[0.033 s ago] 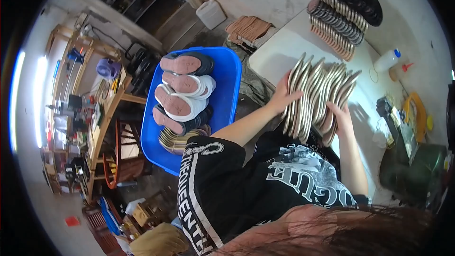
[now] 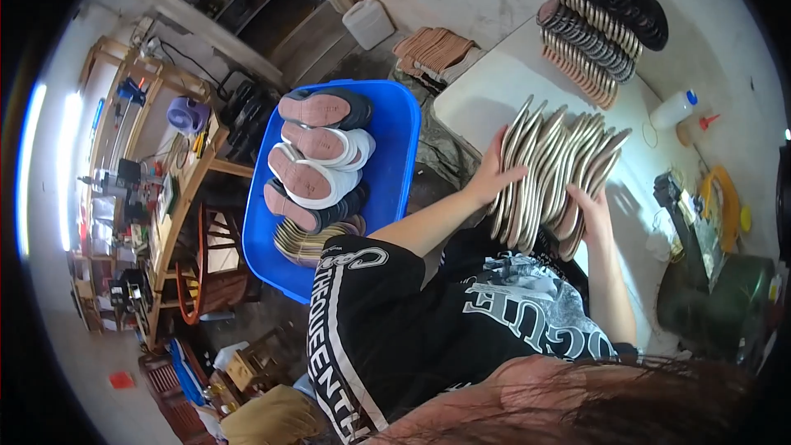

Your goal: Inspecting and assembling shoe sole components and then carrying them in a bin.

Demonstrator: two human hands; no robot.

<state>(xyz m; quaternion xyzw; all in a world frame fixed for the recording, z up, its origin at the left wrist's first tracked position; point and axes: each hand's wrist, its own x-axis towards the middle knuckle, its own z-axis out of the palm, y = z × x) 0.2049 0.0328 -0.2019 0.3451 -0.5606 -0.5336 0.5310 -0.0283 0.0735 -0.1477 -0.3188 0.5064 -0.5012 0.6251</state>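
A thick row of shoe soles (image 2: 544, 169), pale gold along the edges with pinkish-brown faces, stands on edge between my two hands. My left hand (image 2: 496, 173) presses on its left end, thumb laid over the near side. At the right end, my right hand (image 2: 592, 210) grips the row with its thumb on the near face. The soles fan apart unevenly at the top. They are at the near edge of a white table (image 2: 474, 107); whether their lower ends rest on anything is hidden.
To the left, a blue tub (image 2: 391, 173) holds white and dark footwear with pink soles, plus striped soles. Further rows of soles (image 2: 589, 41) stand at the table's far side. A white bottle (image 2: 671, 109) and a yellow tool (image 2: 721, 202) lie right. Brown pieces (image 2: 432, 49) are stacked behind.
The row of soles and both hands have shifted very slightly to the right. My hold on it looks the same.
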